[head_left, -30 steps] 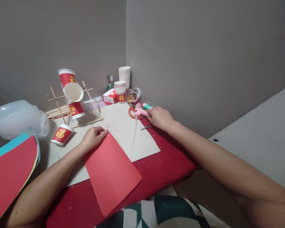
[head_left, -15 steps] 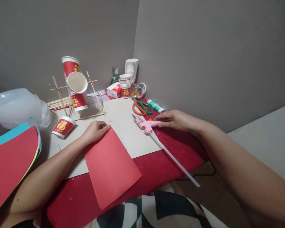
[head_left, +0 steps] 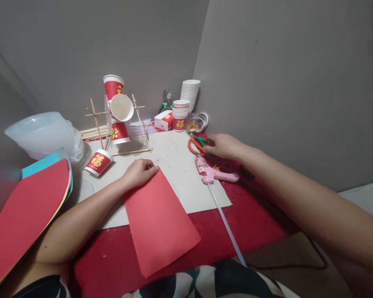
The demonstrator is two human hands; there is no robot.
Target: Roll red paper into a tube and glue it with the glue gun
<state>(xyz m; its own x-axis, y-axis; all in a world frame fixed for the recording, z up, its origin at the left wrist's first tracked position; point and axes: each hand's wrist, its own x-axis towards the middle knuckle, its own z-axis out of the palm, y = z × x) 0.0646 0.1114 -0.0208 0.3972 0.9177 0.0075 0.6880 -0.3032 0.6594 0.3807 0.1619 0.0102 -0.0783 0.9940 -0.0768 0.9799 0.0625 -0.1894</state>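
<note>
My left hand (head_left: 140,171) rests with curled fingers on the top corner of a red paper sheet (head_left: 160,221), pinning it to the grey board (head_left: 174,165). At the back right, my right hand (head_left: 224,145) lies on the orange and green scissors (head_left: 195,145), its fingers closing over their handles. A pink glue gun (head_left: 211,171) lies free on the table just in front of that hand, with a long clear glue stick (head_left: 225,221) trailing toward me.
A stick frame holding red paper cups (head_left: 118,111) stands at the back, with a fallen cup (head_left: 98,162) beside it. Stacked cups (head_left: 180,115) and white cups (head_left: 189,91) fill the corner. Coloured paper sheets (head_left: 25,215) and a plastic bag (head_left: 45,134) lie left.
My right hand set the glue gun down on the table, let it go and moved back to the scissors. The left hand and red sheet stayed put.
</note>
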